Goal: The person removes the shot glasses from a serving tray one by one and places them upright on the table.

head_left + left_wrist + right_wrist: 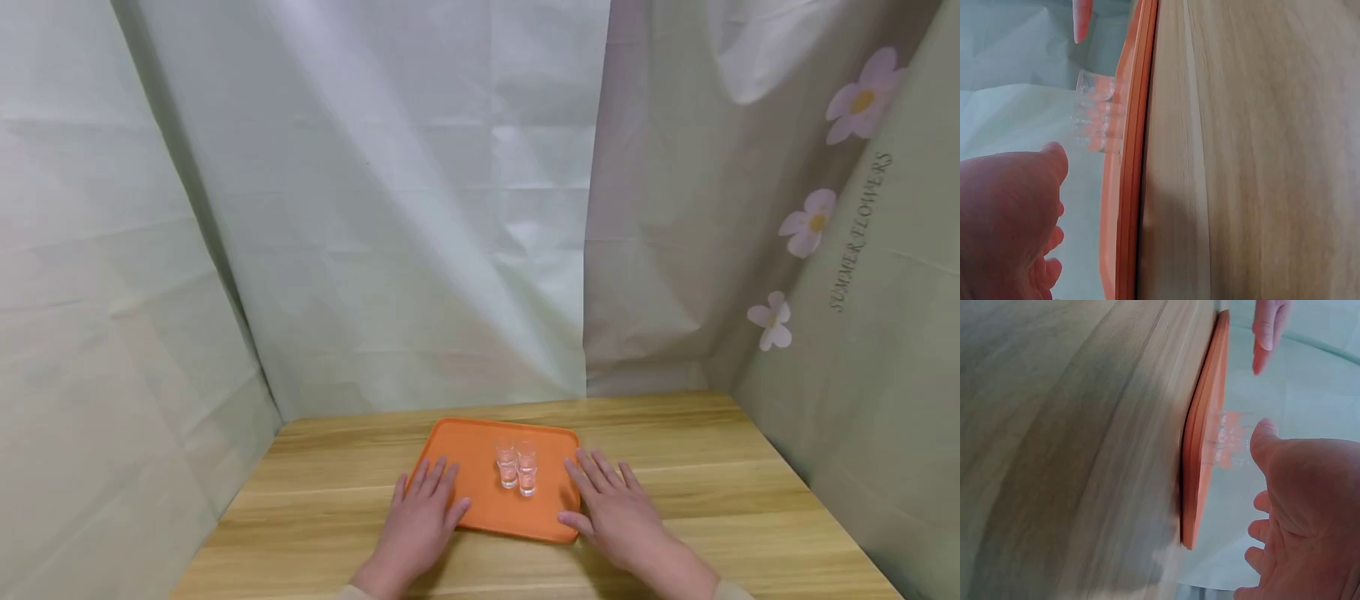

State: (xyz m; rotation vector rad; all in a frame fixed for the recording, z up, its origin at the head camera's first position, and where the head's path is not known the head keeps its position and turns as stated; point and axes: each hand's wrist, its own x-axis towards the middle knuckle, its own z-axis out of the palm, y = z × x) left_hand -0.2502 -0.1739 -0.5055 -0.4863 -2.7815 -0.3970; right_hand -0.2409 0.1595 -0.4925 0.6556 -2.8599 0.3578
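An orange tray (pixel 472 512) lies on the wooden table, and several small clear shot glasses (pixel 527 482) stand close together on it, right of its middle. My left hand (pixel 422 523) is at the tray's left side, palm down, fingers spread and fairly straight. At the right side my right hand (pixel 617 510) is spread the same way, its fingertips near the rim. Both wrist views show the left hand (pixel 1007 212) and right hand (pixel 1310 506) raised above the table, holding nothing. The shot glasses (pixel 1096 115) appear between the two hands there.
The table (pixel 330 475) has a light wood grain and reaches back to a pale hanging curtain (pixel 420 250). More of this cloth forms walls at left and right; the right one bears printed flowers (pixel 808 223) and lettering.
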